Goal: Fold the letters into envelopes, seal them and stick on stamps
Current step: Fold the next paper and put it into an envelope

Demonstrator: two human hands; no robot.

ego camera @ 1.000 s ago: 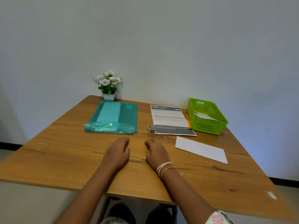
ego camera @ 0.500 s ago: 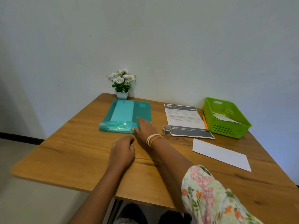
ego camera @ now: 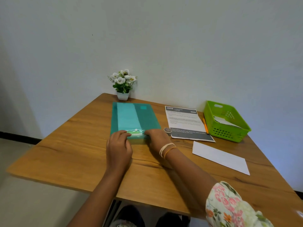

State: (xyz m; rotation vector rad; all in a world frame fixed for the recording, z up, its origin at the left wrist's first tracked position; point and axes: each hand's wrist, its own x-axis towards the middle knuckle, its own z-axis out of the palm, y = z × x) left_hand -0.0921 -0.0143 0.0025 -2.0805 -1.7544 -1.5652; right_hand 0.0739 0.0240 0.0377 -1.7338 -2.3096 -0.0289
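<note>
Head view: green basket [ego camera: 227,130] holds papers [ego camera: 225,121].

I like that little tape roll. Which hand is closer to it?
Right. The right hand lies just beside the tape roll, on the folder's near edge. The left hand is farther, at the folder's other side.

A single head-worn wide-angle camera looks forward and down across the tabletop [ego camera: 68,154] toward the wall [ego camera: 164,46], the hands [ego camera: 118,149] close below the lens.
</note>
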